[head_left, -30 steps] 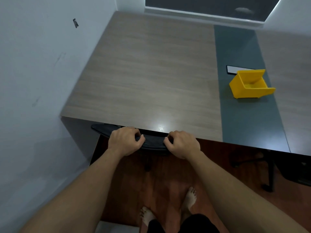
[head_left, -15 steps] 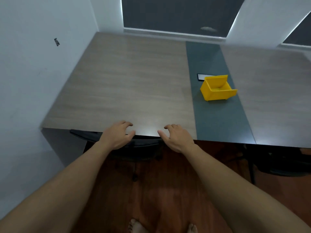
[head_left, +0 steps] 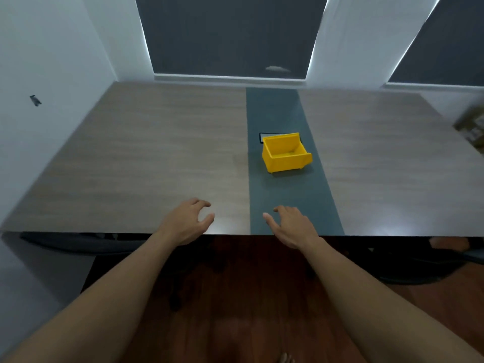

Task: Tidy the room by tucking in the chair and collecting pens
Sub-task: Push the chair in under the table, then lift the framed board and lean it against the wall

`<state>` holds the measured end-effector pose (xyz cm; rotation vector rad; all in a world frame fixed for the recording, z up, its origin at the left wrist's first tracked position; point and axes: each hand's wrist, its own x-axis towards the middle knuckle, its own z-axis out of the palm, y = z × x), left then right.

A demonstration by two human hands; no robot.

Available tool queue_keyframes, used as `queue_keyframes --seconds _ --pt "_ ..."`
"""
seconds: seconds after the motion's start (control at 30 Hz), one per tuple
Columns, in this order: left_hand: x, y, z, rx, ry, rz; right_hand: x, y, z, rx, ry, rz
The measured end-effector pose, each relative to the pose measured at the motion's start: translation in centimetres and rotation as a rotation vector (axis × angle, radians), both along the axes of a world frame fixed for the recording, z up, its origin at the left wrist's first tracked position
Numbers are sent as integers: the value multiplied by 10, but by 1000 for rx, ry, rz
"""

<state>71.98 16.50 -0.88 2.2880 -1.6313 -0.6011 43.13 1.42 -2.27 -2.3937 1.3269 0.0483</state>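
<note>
Two bare forearms reach forward from the lower corners of the view, converging slightly toward the middle. Left hand (head_left: 187, 223): back up, fingers loosely curled, thumb spread toward the right, nothing gripped. Right hand (head_left: 290, 225): back up, fingers half-bent, thumb extended toward the left, likewise holding nothing. The two hands sit level with each other, well apart, thumbs pointing inward. Bare toes (head_left: 286, 358) just visible at bottom edge.
</note>
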Motion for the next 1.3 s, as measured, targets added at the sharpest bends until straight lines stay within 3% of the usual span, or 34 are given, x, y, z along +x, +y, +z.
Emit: queue_keyframes --seconds 0.4,0.63,0.87,1.03,1.17,1.3 --pt "-133 -97 -47 38 34 55 -124 -120 -35 97 3 -9" --pt "-149 -163 -107 90 66 51 -128 -173 -105 164 19 -9" --pt "-153 -226 -208 106 -54 0 -107 -223 -203 204 104 23" --pt "-163 -240 -277 121 -145 23 -104 -220 -268 11 125 -45" --pt "-172 -234 -301 -26 -326 68 -106 -204 -284 -249 16 -88" --pt "-172 -234 -307 -80 -388 63 -107 -203 -292 -333 18 -95"
